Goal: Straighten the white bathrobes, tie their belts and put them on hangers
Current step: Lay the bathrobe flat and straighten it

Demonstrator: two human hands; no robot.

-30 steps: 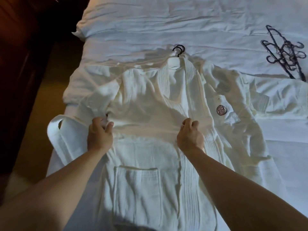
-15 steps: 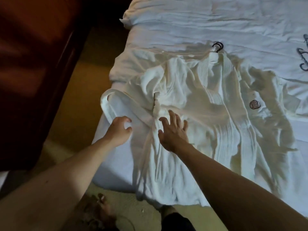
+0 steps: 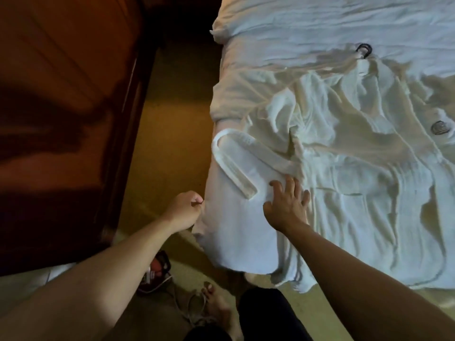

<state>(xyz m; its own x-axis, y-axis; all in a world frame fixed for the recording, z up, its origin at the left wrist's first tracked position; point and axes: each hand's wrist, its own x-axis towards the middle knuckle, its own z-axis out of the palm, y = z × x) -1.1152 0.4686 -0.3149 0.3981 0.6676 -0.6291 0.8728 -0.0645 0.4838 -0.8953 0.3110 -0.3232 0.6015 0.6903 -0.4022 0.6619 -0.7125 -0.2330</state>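
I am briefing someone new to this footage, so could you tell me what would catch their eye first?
A rumpled white bathrobe sprawls across the bed, a dark hanger hook poking out at its collar. Its belt loops over the bed's near left corner, where the right hand lies spread beside it and the left hand pinches the fabric edge.

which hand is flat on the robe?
The right hand: fingers spread, pressing the white bathrobe beside the belt loop. The left hand is curled at the bed's edge.

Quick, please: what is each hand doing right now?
Left hand: fingers curled, pinching the bed cover's edge.
Right hand: open, pressing flat on the bathrobe.
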